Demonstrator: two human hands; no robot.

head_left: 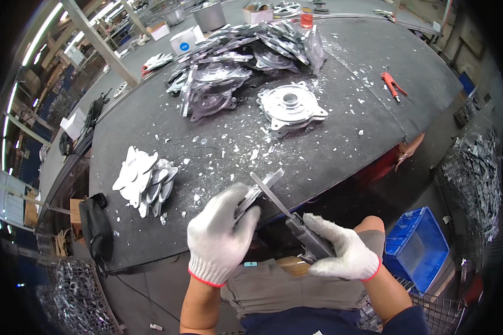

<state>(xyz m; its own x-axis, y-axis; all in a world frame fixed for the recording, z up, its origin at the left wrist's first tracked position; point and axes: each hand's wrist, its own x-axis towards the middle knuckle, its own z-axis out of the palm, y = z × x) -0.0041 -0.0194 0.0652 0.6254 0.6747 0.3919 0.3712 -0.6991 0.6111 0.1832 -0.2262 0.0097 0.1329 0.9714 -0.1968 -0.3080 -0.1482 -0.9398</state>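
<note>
Metal part (254,196) in left hand (221,231), blue-labelled box (187,37)

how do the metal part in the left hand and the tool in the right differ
The metal part is bright silver; the tool has a dark grey body. The metal part points away rightward, the tool away leftward. Both are held, by the gloved left hand and right hand.
</note>
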